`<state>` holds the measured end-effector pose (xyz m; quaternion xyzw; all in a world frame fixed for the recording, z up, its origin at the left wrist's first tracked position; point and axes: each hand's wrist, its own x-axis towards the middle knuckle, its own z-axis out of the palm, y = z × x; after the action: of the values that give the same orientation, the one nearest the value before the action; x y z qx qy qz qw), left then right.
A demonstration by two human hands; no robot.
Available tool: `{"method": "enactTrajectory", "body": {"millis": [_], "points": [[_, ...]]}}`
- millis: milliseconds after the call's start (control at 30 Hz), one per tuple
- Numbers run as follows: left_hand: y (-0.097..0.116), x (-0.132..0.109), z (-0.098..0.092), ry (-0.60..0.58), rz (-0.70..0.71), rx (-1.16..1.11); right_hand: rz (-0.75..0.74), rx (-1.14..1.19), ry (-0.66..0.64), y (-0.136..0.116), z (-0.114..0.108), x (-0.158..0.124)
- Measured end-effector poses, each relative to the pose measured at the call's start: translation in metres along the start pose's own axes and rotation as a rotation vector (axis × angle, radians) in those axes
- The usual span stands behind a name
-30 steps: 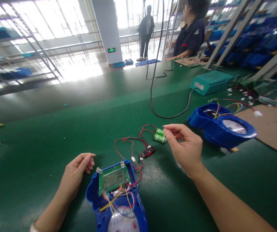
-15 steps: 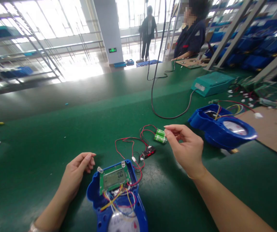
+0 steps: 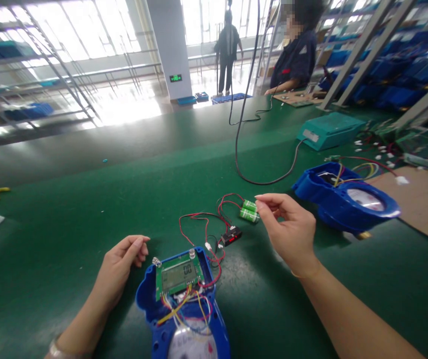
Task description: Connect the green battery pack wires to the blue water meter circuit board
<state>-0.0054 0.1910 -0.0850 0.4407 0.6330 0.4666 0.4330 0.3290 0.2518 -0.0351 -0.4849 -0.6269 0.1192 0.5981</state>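
Green bench, blue meter shell holding display board, wires

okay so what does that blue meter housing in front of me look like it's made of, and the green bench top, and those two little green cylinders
The blue meter housing looks like moulded plastic: one solid colour, rounded edges, a soft sheen. The green bench top looks like a matte rubber or vinyl mat, with dull scuffed patches and little glare. The two green cylinders near the right hand seem to be cells in glossy printed wrap; what lies underneath cannot be seen.
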Motion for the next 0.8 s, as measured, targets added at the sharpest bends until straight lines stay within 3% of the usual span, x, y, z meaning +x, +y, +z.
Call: {"method": "enactTrajectory", "body": {"millis": [800], "points": [[0.0023, -0.0025, 0.0009, 0.006, 0.002, 0.001, 0.007, 0.007, 0.005, -0.0004, 0.0001, 0.0001]]}}
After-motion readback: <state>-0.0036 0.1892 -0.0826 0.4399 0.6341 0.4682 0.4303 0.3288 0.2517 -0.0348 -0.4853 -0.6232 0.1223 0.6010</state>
